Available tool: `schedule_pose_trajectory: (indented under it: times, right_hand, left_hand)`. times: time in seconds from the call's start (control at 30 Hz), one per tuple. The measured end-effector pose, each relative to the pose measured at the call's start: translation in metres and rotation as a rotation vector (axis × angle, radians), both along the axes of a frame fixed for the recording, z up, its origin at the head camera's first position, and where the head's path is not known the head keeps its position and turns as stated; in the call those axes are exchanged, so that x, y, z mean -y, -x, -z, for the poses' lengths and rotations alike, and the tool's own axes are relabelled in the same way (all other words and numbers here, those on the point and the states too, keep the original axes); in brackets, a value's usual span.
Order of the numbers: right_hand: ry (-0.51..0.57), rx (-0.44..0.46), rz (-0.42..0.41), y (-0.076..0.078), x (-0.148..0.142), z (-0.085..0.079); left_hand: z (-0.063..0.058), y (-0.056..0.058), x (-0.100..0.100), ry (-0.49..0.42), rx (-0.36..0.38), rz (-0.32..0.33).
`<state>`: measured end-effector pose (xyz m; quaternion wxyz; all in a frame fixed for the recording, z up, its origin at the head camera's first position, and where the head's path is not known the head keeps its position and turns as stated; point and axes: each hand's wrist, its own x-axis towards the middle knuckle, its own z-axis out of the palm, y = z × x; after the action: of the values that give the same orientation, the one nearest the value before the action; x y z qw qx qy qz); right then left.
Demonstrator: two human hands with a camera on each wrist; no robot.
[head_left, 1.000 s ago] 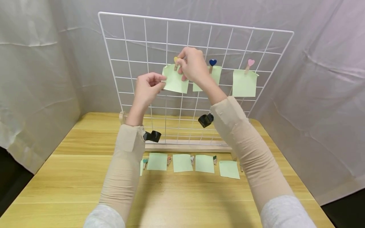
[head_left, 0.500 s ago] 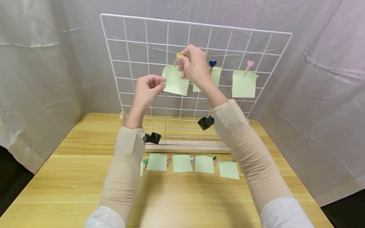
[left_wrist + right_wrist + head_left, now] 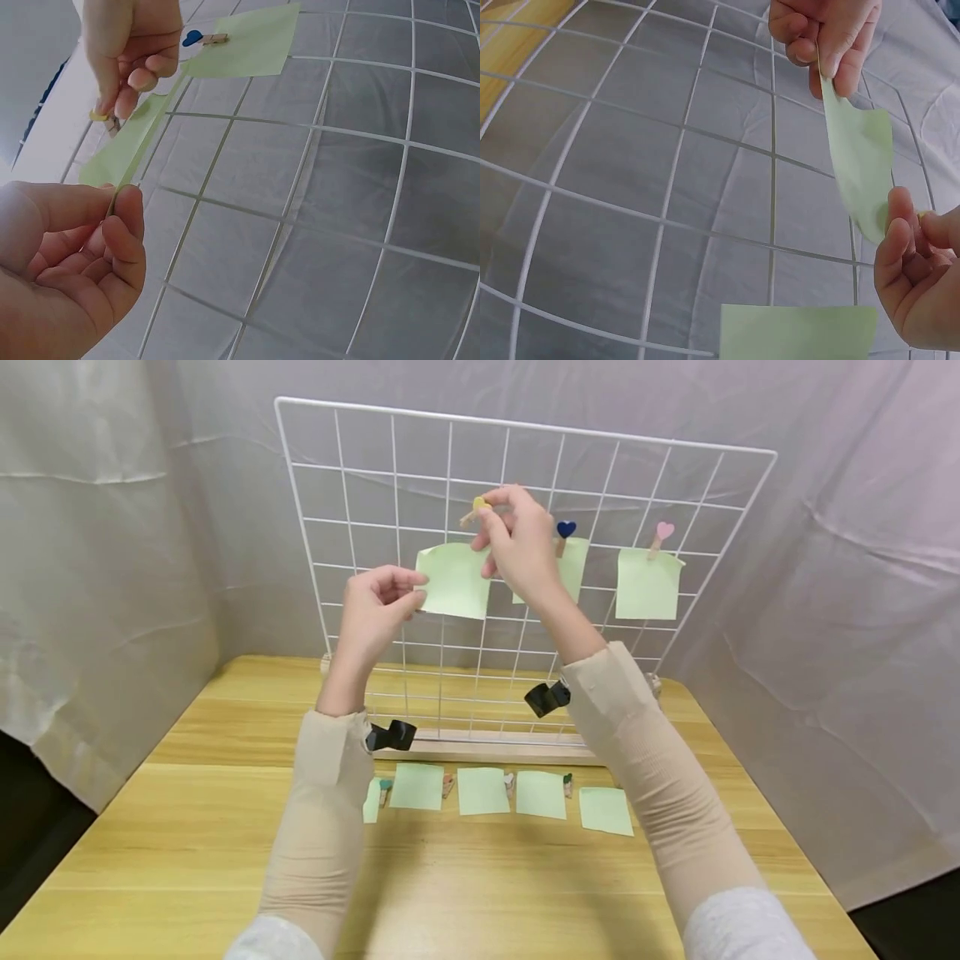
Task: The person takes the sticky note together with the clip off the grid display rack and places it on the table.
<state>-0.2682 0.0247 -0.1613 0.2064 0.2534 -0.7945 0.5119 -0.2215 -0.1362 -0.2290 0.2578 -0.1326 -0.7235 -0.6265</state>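
My left hand (image 3: pixel 377 610) pinches the left edge of a light green square note (image 3: pixel 453 581) between thumb and fingers, seen closely in the left wrist view. Between thumb and forefinger, my right hand (image 3: pixel 522 539) holds a small wooden clothespin with a yellow heart (image 3: pixel 478 507). The clothespin tilts, its tip pointing left, above the note's top edge. Other right-hand fingertips are at the note's upper right corner; whether they grip it is unclear. The note bends slightly in front of a white wire grid (image 3: pixel 303 518).
To the right, a blue heart clothespin (image 3: pixel 566 529) and a pink heart clothespin (image 3: pixel 664 531) hold two more green notes on the grid. Below, a row of several green notes (image 3: pixel 483 791) lies on the wooden table (image 3: pixel 187 827), with small clothespins (image 3: pixel 567 783) between them.
The yellow clothespin has come up off the note's top edge and tipped over sideways in my right hand. My left hand has shifted slightly left and down with the note.
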Motion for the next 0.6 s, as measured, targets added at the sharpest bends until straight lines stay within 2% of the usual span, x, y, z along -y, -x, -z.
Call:
schedule_pose_trajectory:
  times: [0.1, 0.6]
  right_hand:
    - [0.012, -0.010, -0.018, -0.001, -0.002, 0.003]
    - [0.076, 0.011, -0.084, -0.006, -0.007, 0.025]
  left_hand:
    - [0.005, 0.001, 0.004, 0.001, -0.005, -0.009]
    - [0.022, -0.017, 0.012, 0.005, 0.024, -0.021]
